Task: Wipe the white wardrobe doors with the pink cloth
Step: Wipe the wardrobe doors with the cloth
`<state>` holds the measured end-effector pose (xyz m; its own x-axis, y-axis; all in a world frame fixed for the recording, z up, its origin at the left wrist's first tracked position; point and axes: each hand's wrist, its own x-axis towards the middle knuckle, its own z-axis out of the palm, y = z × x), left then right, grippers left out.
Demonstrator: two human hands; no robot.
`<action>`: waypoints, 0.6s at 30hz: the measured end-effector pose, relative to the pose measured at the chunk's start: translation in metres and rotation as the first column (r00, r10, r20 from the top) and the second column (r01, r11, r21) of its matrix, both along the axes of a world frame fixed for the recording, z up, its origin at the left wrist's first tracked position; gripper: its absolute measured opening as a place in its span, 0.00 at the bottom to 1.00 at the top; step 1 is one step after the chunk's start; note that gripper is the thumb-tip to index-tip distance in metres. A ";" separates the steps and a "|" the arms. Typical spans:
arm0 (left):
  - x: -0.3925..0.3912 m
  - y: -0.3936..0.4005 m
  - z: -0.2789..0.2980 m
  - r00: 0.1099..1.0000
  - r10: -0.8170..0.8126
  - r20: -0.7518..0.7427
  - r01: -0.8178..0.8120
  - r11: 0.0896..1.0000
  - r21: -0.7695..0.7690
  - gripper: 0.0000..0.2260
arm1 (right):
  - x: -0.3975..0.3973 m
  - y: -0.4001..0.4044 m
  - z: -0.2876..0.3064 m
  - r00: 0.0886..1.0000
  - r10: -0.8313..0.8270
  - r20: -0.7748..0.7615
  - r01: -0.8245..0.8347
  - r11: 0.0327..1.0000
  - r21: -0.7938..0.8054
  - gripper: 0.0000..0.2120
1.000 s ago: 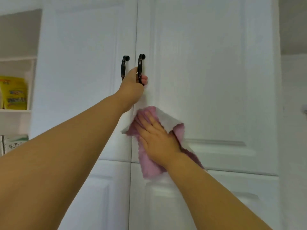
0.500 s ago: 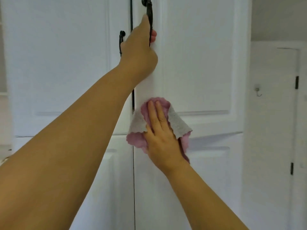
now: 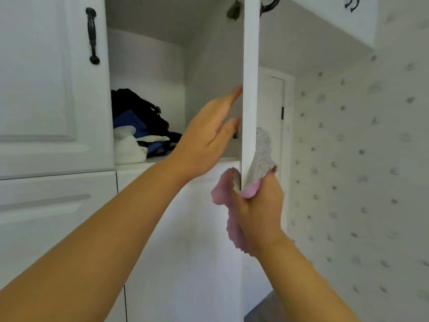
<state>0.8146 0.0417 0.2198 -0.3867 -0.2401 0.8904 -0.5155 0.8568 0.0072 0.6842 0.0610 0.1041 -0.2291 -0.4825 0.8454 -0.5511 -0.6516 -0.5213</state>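
Now the right-hand wardrobe door (image 3: pixel 250 89) stands swung open, seen edge-on, where half a second ago it was shut with the left hand on its handle. The left hand (image 3: pixel 206 138) has let go of that handle and lies flat, fingers straight, against the door's inner face near the edge. The right hand (image 3: pixel 257 205) grips the pink cloth (image 3: pixel 260 156), which is folded around the door's narrow edge near its lower end, grey side showing on the outside. That suggests the wiping has moved from the door front to its edge, with the left hand steadying the panel.

Behind the open door a shelf (image 3: pixel 176 160) carries a heap of dark and white clothes (image 3: pixel 139 131). The left door (image 3: pixel 46 77) remains shut, its black handle (image 3: pixel 92 36) untouched. To the right runs a wall with small grey-patterned wallpaper (image 3: pixel 359 159).
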 end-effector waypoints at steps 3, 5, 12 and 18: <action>-0.032 -0.001 -0.012 0.989 -0.149 -0.021 0.150 0.983 0.109 0.24 | -0.013 0.019 0.008 0.971 0.140 0.196 -0.133 0.990 -0.046 0.10; -0.051 -0.004 -0.016 0.983 -0.177 -0.041 0.181 0.974 0.136 0.25 | -0.032 0.023 0.007 0.959 0.114 0.260 -0.108 0.993 -0.038 0.10; -0.105 -0.018 -0.006 0.971 -0.187 0.151 0.162 0.973 0.165 0.25 | -0.092 0.017 0.014 0.848 0.171 0.501 -0.197 0.980 -0.001 0.07; -0.102 -0.060 -0.025 0.990 -0.122 0.065 0.097 0.947 0.305 0.22 | -0.127 0.004 0.007 0.651 0.268 0.710 -0.386 0.923 0.006 0.08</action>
